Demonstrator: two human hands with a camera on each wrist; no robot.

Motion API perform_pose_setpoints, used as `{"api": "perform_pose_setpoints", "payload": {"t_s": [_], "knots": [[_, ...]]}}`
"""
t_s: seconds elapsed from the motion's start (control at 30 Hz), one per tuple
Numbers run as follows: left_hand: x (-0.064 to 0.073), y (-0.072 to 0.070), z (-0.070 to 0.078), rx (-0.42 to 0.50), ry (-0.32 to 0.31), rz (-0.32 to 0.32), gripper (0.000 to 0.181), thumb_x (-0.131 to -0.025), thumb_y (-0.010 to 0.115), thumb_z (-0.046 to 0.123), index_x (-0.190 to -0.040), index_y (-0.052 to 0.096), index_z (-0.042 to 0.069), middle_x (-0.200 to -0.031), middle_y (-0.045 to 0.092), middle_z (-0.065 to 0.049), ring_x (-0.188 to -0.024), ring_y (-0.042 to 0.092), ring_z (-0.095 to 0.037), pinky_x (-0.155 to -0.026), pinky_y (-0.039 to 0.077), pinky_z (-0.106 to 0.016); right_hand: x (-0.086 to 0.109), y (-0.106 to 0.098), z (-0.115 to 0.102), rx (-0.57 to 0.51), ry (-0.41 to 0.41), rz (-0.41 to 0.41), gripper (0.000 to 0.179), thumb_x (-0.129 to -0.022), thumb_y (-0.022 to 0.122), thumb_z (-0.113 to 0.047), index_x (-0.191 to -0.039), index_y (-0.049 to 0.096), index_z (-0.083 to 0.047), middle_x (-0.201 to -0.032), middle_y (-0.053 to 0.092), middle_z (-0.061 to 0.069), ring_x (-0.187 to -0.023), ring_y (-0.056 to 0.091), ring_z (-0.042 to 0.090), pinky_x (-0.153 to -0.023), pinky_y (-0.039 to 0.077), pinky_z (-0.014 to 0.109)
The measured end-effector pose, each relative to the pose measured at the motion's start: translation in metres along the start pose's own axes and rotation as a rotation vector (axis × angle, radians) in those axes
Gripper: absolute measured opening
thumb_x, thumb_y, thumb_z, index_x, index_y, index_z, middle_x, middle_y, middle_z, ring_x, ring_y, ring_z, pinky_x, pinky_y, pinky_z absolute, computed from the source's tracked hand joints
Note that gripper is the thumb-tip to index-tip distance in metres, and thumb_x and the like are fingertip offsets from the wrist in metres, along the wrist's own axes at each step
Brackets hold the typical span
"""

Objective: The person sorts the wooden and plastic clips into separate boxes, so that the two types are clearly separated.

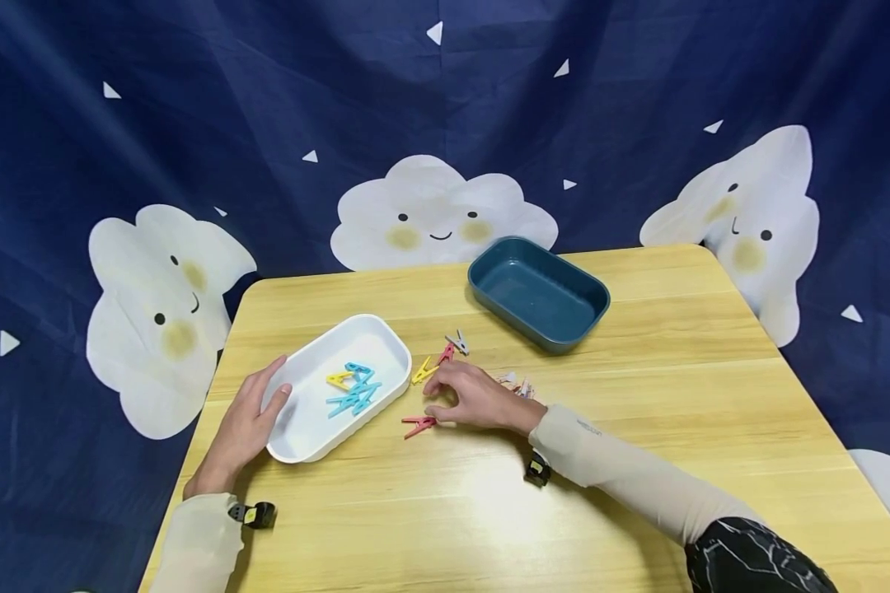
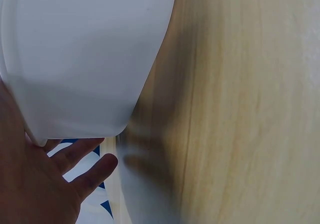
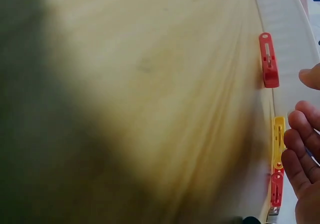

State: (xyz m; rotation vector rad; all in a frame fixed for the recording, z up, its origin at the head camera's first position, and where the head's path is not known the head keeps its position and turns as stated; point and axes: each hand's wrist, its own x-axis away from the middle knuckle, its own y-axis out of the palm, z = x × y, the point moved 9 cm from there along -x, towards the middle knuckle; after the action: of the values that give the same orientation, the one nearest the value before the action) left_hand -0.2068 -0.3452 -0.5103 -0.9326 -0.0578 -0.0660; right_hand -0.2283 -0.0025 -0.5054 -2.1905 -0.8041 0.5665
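Observation:
My left hand (image 1: 241,424) grips the left end of a white plastic basin (image 1: 297,424), thumb over the rim and fingers along the outside. Inside the basin lie a yellow clothespin (image 1: 338,380) and several blue clothespins (image 1: 358,397). Over the table to its right, my right hand (image 1: 478,397) has its thumb and fingers apart with nothing between them. A red clothespin (image 1: 418,426) lies by the thumb tip. Near the fingers are a yellow clothespin (image 1: 422,372), another red clothespin (image 1: 446,355) and a grey clothespin (image 1: 458,343).
A dark teal basin (image 1: 537,288) stands at the back, right of the middle. Several small pale and pinkish clothespins (image 1: 521,386) lie behind the right wrist, partly covered by it. A blue curtain with clouds (image 1: 445,107) hangs behind the wooden table (image 1: 675,346).

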Motion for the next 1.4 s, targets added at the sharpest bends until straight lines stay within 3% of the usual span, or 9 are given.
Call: {"api": "perform_pose_setpoints", "payload": {"t_s": [0.2,0.43,0.77,1.03,1.4], "knots": [[0.0,-0.001,0.001,-0.006,0.01,0.008,0.065,-0.118,0.042,0.045,-0.175,0.026,0.018,-0.169,0.034,-0.031,-0.157,0.033,-0.057,-0.122,0.029,-0.08,0.006,0.007,-0.002,0.021,-0.038,-0.035,0.026,-0.097,0.083,-0.033,-0.114,0.081,-0.013,-0.11,0.075,-0.002,-0.104,0.066,0.012,-0.099,0.058,0.031],[-0.001,-0.001,0.001,-0.001,0.012,0.013,0.064,-0.118,0.042,0.045,-0.175,0.026,0.018,-0.169,0.034,-0.032,-0.156,0.033,-0.057,-0.122,0.029,-0.08,0.009,0.016,-0.004,0.083,-0.057,-0.088,0.024,-0.097,0.083,-0.033,-0.114,0.08,-0.015,-0.11,0.073,-0.004,-0.107,0.065,0.012,-0.112,0.055,0.038],[0.0,-0.001,0.002,0.006,0.01,0.012,0.065,-0.118,0.042,0.046,-0.175,0.027,0.018,-0.169,0.034,-0.031,-0.156,0.033,-0.058,-0.122,0.029,-0.08,0.008,0.02,-0.01,0.156,-0.089,-0.093,0.014,-0.098,0.082,-0.029,-0.105,0.08,-0.018,-0.101,0.07,-0.006,-0.094,0.06,0.008,-0.093,0.057,0.029],[0.0,0.001,0.001,0.002,-0.005,-0.006,0.066,-0.118,0.041,0.048,-0.175,0.025,0.02,-0.171,0.032,-0.031,-0.157,0.032,-0.057,-0.123,0.029,-0.079,0.009,0.02,-0.011,0.152,-0.098,-0.082,0.009,-0.097,0.081,-0.026,-0.1,0.079,-0.018,-0.092,0.065,-0.007,-0.086,0.054,0.007,-0.082,0.051,0.024],[0.001,0.0,0.001,0.002,-0.004,0.002,0.065,-0.118,0.042,0.047,-0.175,0.025,0.02,-0.17,0.033,-0.031,-0.157,0.032,-0.057,-0.123,0.029,-0.08,0.009,0.006,-0.017,0.101,-0.091,-0.04,0.012,-0.097,0.081,-0.024,-0.104,0.079,-0.015,-0.099,0.072,-0.005,-0.094,0.064,0.008,-0.089,0.058,0.021]]}}
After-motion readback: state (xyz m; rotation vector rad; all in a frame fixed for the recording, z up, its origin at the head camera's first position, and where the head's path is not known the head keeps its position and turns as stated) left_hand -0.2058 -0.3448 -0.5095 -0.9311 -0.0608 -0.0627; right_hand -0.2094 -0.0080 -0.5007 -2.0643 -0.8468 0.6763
